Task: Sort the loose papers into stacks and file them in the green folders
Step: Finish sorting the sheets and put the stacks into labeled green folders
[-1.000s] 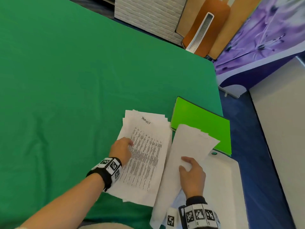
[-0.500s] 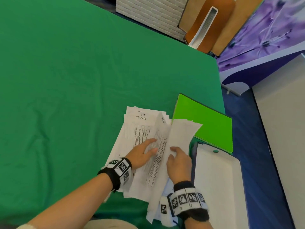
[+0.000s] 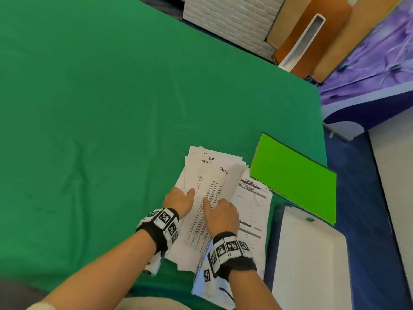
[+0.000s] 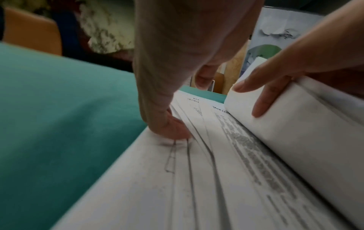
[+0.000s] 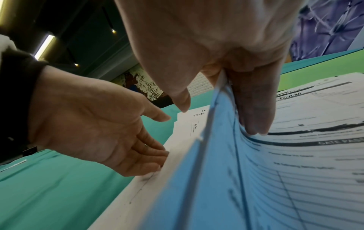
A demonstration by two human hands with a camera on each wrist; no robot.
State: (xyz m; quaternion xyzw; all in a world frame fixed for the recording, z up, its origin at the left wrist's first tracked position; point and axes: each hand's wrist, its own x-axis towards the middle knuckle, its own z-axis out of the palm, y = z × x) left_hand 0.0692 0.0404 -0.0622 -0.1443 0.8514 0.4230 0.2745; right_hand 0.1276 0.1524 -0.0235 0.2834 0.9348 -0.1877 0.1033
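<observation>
Green cloth [image 3: 111, 108] over the worktop, wrinkled, filling most of the head view. Beyond its far edge, upper right of frame: white brick panel [image 3: 230, 16], orange and tan boards [image 3: 321, 30] with a white channel [image 3: 301, 41] leaning on them, purple flower print [image 3: 380, 63]. Blue floor [image 3: 362, 198] down the right side.

Papers [image 3: 201, 166] fanned at lower centre, printed tables and handwritten headings showing. Just right of them a form sheet [image 3: 254, 198], flat. Green folder [image 3: 295, 177], closed, touching the form's upper right corner. White tray [image 3: 312, 265] at lower right, partly over the folder's near edge.

Left hand [image 3: 178, 199] at the left edge of the papers, fingers straight, grip apart, tips against the sheets. Right hand [image 3: 220, 214] clamped on a lifted bundle [image 3: 223, 182], thumb on top, fingers beneath.

From the left wrist: left fingertips [image 4: 171, 129] pressing on the staggered sheet edges, bundle [image 4: 295, 124] curling up at right under the right fingers [image 4: 262, 99]. From the right wrist: bundle's edge [image 5: 216, 124] pinched between thumb and fingers [image 5: 254, 109], form [image 5: 315, 124] underneath, left palm [image 5: 88, 121] open at left, dark ceiling with strip lights [image 5: 45, 45] above, none of it seen from the head.
</observation>
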